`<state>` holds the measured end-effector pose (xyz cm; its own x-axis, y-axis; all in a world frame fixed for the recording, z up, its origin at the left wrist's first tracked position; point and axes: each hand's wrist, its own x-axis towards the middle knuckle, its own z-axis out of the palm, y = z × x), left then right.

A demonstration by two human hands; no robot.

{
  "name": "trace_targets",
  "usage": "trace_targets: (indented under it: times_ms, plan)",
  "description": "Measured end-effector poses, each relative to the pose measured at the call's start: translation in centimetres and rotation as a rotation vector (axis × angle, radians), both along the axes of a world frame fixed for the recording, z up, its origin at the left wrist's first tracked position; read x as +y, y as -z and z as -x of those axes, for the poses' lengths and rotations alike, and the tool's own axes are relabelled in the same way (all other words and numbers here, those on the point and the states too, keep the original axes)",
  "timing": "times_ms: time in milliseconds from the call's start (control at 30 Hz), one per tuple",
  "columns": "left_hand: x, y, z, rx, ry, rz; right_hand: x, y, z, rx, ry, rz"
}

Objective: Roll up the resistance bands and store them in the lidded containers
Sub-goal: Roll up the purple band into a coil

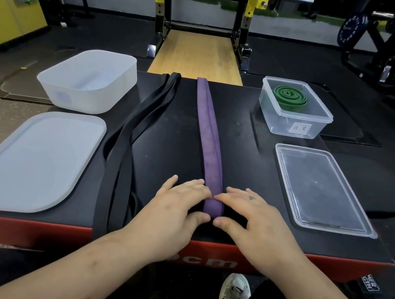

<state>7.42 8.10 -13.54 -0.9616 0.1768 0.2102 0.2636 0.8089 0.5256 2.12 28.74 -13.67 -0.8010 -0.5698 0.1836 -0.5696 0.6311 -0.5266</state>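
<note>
A purple resistance band point(207, 135) lies flat and straight down the middle of the black box top point(247, 151). At its near end my left hand point(177, 207) and my right hand point(252, 221) pinch the band from either side between thumb and fingers. A black band point(132, 134) lies loose and doubled to the left. A green band point(288, 97) sits coiled inside the clear container point(295, 123) at the far right. Its clear lid point(321, 190) lies flat in front of it. At the far left stands an empty frosted container point(88, 82), with its frosted lid point(28, 162) nearer me.
The black-topped box has a red front edge point(63, 234) close to my knees. My shoe point(233, 298) shows below it. A squat rack point(204, 9) and a wooden platform point(197, 57) stand beyond the box. More gym equipment point(390, 50) is at the far right.
</note>
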Motion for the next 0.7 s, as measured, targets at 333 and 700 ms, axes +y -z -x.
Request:
trace_targets:
  times_ms: [333, 700]
  plan:
    - [0.4, 0.4, -0.2, 0.031, -0.069, 0.009, -0.4, -0.1, 0.5, -0.037, 0.006, 0.003]
    - [0.4, 0.2, 0.4, -0.007, -0.078, 0.046, -0.6, -0.4, 0.8, -0.02, 0.02, -0.025]
